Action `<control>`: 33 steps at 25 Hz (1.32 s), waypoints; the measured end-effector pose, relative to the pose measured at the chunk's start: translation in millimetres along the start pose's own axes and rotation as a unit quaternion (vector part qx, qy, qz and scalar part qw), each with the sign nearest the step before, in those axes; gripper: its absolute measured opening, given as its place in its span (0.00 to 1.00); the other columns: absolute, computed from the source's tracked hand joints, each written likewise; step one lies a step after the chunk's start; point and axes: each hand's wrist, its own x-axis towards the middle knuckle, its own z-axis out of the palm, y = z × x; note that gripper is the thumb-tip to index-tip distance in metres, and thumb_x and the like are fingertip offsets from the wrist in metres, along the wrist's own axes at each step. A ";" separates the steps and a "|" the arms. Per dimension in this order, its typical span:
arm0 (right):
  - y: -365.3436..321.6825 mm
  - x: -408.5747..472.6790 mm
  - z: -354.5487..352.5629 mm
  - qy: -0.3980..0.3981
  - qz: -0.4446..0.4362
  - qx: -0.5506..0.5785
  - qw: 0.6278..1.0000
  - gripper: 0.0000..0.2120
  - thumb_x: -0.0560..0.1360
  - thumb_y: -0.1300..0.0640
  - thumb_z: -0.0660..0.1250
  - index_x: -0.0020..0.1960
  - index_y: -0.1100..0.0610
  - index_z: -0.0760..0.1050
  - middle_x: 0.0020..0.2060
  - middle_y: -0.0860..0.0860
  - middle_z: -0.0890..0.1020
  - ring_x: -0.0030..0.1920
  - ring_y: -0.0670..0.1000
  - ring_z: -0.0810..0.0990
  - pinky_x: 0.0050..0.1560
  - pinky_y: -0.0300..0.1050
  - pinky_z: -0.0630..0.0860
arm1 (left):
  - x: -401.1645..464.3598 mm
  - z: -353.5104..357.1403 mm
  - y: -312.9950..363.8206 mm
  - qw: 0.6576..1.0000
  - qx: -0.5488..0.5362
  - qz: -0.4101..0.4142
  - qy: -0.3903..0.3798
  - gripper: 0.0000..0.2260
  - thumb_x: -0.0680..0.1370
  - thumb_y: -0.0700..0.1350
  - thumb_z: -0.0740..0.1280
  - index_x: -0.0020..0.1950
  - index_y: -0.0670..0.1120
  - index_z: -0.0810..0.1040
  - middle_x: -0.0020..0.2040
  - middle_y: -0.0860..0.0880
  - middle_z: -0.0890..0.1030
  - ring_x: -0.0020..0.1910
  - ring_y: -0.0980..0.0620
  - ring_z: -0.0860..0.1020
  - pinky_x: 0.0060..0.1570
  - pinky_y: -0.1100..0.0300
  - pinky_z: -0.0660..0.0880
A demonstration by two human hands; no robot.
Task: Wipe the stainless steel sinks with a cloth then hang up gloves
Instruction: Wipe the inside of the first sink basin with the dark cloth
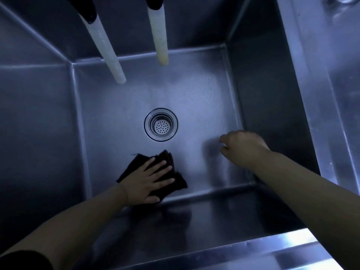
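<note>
Pressing flat with fingers spread, the left hand (150, 179) holds a black cloth (155, 172) against the stainless steel sink (194, 106) floor, just in front of the drain strainer (161, 124); the right hand (243, 148) hovers nearby, fingers loosely curled, empty.

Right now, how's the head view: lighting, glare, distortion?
Head view: dim and blue-tinted; the sink walls fall into shadow; glare streaks the front rim, bottom right; wide-angle bends the sink edges; the dark cloth under the left hand shows no detail; the right hand casts a soft shadow.
</note>
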 end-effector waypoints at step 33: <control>-59.7 88.7 74.7 0.121 -0.150 -0.071 0.979 0.34 0.77 0.38 0.49 0.69 0.63 0.68 0.69 0.68 0.67 0.69 0.69 0.65 0.67 0.66 0.60 | -78.9 -83.6 -38.7 0.892 -0.167 -0.420 0.027 0.25 0.77 0.56 0.58 0.73 0.51 0.63 0.76 0.48 0.59 0.76 0.50 0.46 0.72 0.51 0.48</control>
